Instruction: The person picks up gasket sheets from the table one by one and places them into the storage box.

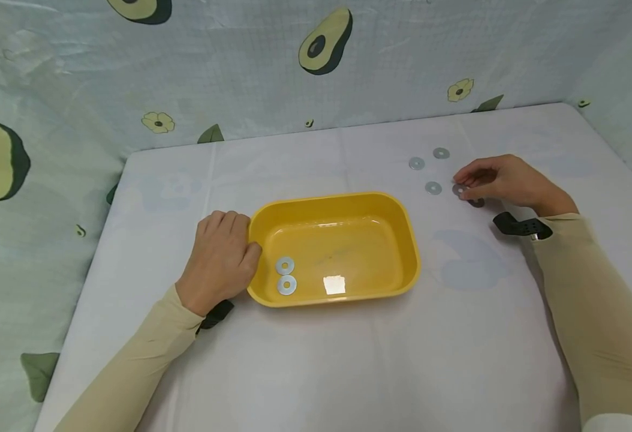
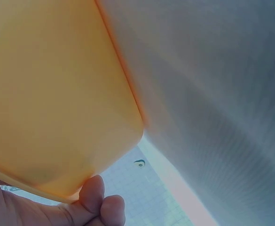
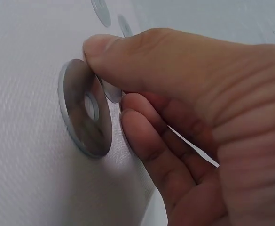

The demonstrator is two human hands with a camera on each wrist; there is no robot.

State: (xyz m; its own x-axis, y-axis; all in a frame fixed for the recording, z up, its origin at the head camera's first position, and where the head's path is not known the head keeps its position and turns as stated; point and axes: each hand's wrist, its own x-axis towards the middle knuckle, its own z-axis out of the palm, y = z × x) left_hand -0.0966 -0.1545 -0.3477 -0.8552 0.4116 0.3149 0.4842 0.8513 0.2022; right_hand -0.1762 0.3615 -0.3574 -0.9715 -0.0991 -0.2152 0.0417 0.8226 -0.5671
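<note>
A shallow yellow plastic tray (image 1: 343,299) stands on the table, and my left hand (image 1: 220,258) grips its left rim. In the left wrist view, fingertips (image 2: 92,188) lie against the tray's outer wall (image 2: 57,94). Two flat metal washers (image 1: 286,285) lie in the tray's left end. At the right, my right hand (image 1: 502,182) has its thumb and finger at the edges of a washer (image 1: 459,189) on the table. Another washer (image 3: 74,108) lies just beside the thumb in the right wrist view.
Behind the right hand's fingertips lie three more washers, one left (image 1: 416,163), one farther back (image 1: 441,153) and one nearer (image 1: 433,188). A white cloth (image 1: 316,366) covers the table. An avocado-print curtain (image 1: 240,66) hangs along the back and sides.
</note>
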